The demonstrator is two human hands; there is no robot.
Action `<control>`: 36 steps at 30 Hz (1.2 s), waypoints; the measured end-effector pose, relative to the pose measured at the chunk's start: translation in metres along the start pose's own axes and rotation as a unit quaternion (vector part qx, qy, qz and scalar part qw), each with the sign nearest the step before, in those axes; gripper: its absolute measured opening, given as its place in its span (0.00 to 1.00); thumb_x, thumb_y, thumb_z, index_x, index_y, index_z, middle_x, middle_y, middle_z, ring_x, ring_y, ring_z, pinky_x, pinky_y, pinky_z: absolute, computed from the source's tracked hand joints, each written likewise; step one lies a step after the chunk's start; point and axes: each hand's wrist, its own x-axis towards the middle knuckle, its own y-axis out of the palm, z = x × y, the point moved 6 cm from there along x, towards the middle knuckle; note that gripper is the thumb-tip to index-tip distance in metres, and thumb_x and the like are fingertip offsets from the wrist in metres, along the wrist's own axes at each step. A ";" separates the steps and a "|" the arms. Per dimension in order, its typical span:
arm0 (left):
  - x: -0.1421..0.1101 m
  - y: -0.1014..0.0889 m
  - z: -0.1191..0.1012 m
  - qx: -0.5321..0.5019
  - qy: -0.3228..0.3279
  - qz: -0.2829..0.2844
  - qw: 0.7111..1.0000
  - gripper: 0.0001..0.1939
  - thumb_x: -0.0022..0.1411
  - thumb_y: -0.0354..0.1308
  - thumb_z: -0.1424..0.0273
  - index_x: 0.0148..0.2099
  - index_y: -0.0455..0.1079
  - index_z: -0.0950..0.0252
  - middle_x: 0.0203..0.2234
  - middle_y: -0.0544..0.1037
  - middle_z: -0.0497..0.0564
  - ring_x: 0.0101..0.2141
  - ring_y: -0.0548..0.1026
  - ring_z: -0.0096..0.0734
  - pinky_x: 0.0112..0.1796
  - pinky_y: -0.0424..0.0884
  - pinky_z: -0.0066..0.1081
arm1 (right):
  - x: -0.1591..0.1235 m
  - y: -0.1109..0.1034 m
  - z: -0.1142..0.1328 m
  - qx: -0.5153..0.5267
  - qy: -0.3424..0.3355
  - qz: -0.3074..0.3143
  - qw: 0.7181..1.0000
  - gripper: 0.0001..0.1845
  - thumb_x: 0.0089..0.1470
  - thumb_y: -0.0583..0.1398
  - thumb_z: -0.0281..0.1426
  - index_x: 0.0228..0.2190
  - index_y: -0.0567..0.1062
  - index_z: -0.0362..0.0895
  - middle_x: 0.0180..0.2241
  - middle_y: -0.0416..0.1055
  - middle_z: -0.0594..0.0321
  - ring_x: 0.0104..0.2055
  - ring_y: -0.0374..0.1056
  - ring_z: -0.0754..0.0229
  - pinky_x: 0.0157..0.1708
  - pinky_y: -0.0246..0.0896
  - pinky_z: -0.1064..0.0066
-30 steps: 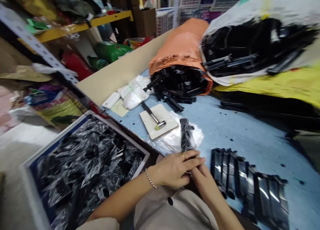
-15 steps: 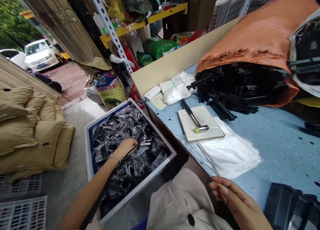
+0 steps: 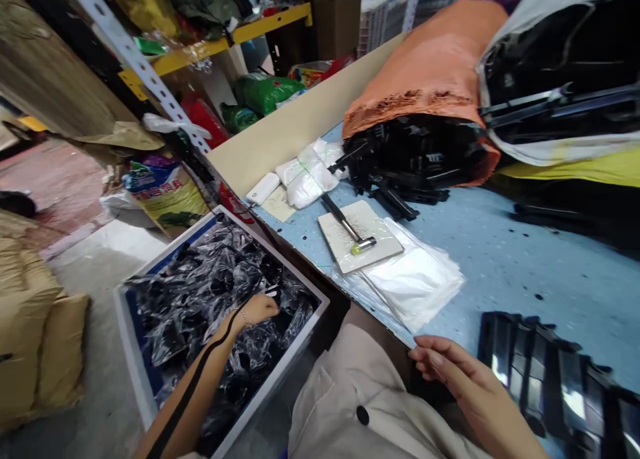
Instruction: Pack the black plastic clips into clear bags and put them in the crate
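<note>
Over the bin [image 3: 320,304] of black parts in clear plastic bags [image 3: 215,279], my left hand [image 3: 261,309] is closed, its back towards me; what its fingers may hold is hidden. My right hand [image 3: 453,369] is beside the table's front edge, fingers loosely bent and slightly apart, with nothing visible in them. Near it lie a stack of clear plastic bags [image 3: 420,282] and a row of glossy black plastic parts [image 3: 537,366]. Farther back, a small hammer [image 3: 347,226] with a yellow-green face rests on a pale square board [image 3: 385,244].
An orange sack [image 3: 420,66] of black parts lies open on the blue table [image 3: 480,246]. Beside it is a white sack [image 3: 537,156] of black parts. A white wrapped bundle [image 3: 305,179] sits by the back board. Brown sacks [image 3: 35,339] are stacked at left.
The view has swung right, so more of the black parts at right shows. My left hand has shifted towards the bin's near right side. My right hand stays by the table edge.
</note>
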 end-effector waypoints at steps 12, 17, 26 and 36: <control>-0.001 0.108 -0.288 -0.081 0.348 -0.060 0.932 0.07 0.60 0.57 0.70 0.39 0.72 0.67 0.39 0.73 0.61 0.43 0.70 0.45 0.46 0.68 0.43 | -0.029 -0.072 0.062 -0.289 -0.159 -0.146 0.933 0.18 0.57 0.56 0.43 0.45 0.74 0.48 0.41 0.76 0.55 0.40 0.72 0.51 0.43 0.67 0.58; 0.040 0.105 -0.278 -0.170 0.301 -0.024 0.938 0.09 0.53 0.62 0.74 0.23 0.66 0.64 0.25 0.71 0.49 0.29 0.70 0.32 0.35 0.68 0.32 | -0.034 -0.098 0.085 -0.604 -0.264 -0.171 0.732 0.21 0.59 0.48 0.27 0.51 0.71 0.49 0.48 0.73 0.53 0.47 0.70 0.48 0.41 0.67 0.58; 0.066 0.092 -0.255 -0.347 0.234 -0.003 0.908 0.09 0.47 0.63 0.72 0.27 0.64 0.65 0.21 0.73 0.45 0.23 0.71 0.26 0.27 0.65 0.26 | 0.019 -0.093 0.110 -0.642 -0.336 0.052 0.687 0.16 0.58 0.53 0.27 0.45 0.76 0.48 0.47 0.75 0.54 0.53 0.66 0.46 0.50 0.59 0.52; 0.047 0.085 -0.261 -0.468 0.219 -0.003 0.856 0.11 0.48 0.63 0.72 0.29 0.61 0.64 0.24 0.71 0.44 0.26 0.69 0.24 0.30 0.65 0.25 | 0.044 -0.016 0.069 0.168 -0.065 0.042 0.983 0.20 0.49 0.66 0.41 0.41 0.78 0.42 0.37 0.78 0.55 0.35 0.75 0.55 0.37 0.69 0.65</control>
